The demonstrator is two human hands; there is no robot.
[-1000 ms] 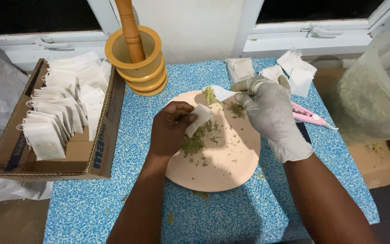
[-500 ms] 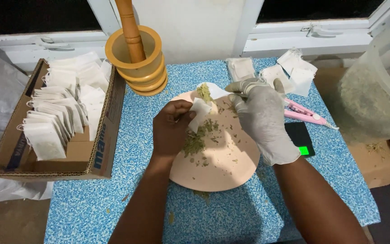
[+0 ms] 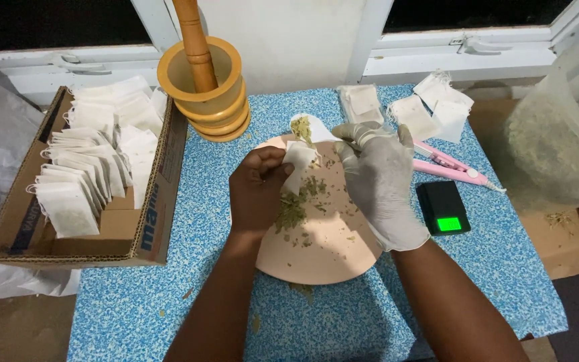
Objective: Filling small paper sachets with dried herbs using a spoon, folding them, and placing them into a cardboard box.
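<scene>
My bare left hand (image 3: pixel 257 190) pinches a small white paper sachet (image 3: pixel 298 163) above a pink round plate (image 3: pixel 326 249). Loose dried green herb (image 3: pixel 295 209) lies scattered on the plate. My right hand (image 3: pixel 378 182), in a white glove, holds a white spoon (image 3: pixel 308 127) heaped with herb just above the sachet's top. Both hands hover over the far half of the plate.
A cardboard box (image 3: pixel 143 228) of filled white sachets stands at the left. A wooden mortar with pestle (image 3: pixel 204 87) is behind the plate. Empty sachets (image 3: pixel 430 107), a pink sealer tool (image 3: pixel 452 167) and a small black scale (image 3: pixel 442 207) lie right. A clear tub of herb (image 3: pixel 561 134) is far right.
My right hand has drawn in from the plate's far right to beside the sachet, lifting the spoon with herb to it. My left hand has raised the sachet slightly.
</scene>
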